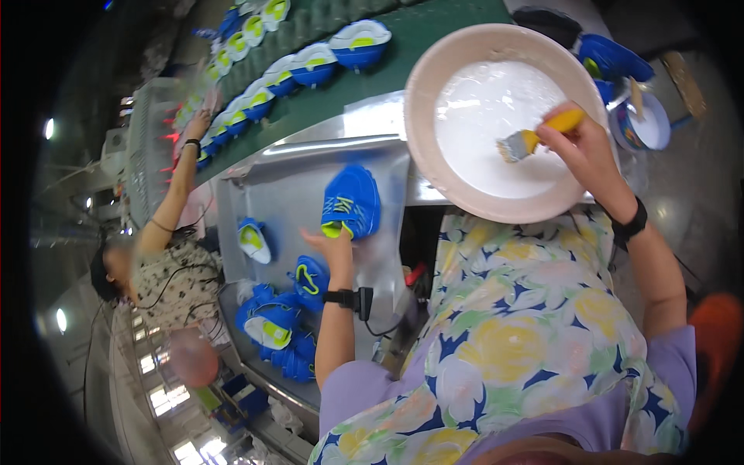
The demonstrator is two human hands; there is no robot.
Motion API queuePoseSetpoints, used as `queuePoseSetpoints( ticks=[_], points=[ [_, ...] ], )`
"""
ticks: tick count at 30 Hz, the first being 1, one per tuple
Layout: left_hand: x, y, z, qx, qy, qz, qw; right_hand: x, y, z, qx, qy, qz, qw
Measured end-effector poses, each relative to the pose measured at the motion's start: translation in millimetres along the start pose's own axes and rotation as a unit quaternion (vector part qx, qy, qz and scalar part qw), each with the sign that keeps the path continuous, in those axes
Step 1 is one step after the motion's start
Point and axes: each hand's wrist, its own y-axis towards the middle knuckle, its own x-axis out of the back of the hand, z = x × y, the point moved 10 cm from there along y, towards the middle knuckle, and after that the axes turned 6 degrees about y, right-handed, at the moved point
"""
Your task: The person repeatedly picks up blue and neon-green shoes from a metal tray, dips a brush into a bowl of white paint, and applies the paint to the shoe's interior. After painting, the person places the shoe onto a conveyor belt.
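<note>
Head view, looking down: at the upper right of the frame the right hand (583,147) is closed around the yellow handle of a small brush (535,139), bristles dipped at the edge of the white liquid, likely an adhesive, that fills a wide pale basin (422,101); the basin sits just in front of the person's floral apron (527,325), probably so the brush can be loaded with a short reach. Left of centre the left hand (333,244) has its fingers pinched on the lower edge of a blue shoe upper with yellow-green trim (353,201), which lies flat on a tilted metal tray (287,186); the grip at the edge would let the piece be drawn toward the basin without touching its face. Both wrists carry dark bands, and the left one has a small black device with a cable. More blue uppers lie lower on the tray toward the lower left, one alone (253,239) and a loose pile (283,325), seemingly gathered where the slope feeds them within the left arm's reach. Along the upper left a green conveyor belt (403,39) carries a row of blue-and-white shoes (360,43) away, and a co-worker's hand (200,124) reaches to that line. At the far upper right stands a small tub (645,125) with a stick in it.
</note>
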Motion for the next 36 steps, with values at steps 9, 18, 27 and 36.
queuePoseSetpoints(
  ticks=[9,18,27,36],
  points=[
    [-32.4,-59.2,-129.3,-0.531,0.23,0.316,0.752,-99.6,12.2,34.6,0.082,-0.124,0.231,0.962],
    [-24.2,-5.7,-150.6,-0.013,-0.222,0.454,0.863,-46.2,14.0,65.4,0.14,-0.232,0.217,0.938],
    [-124.9,-91.2,-246.0,-0.04,-0.254,0.673,0.694,-28.7,31.9,145.1,0.293,-0.095,0.145,0.94],
    [-134.3,-74.9,-264.5,-0.062,-0.348,0.472,0.808,9.7,34.9,126.4,0.246,-0.115,0.006,0.962]
  ],
)
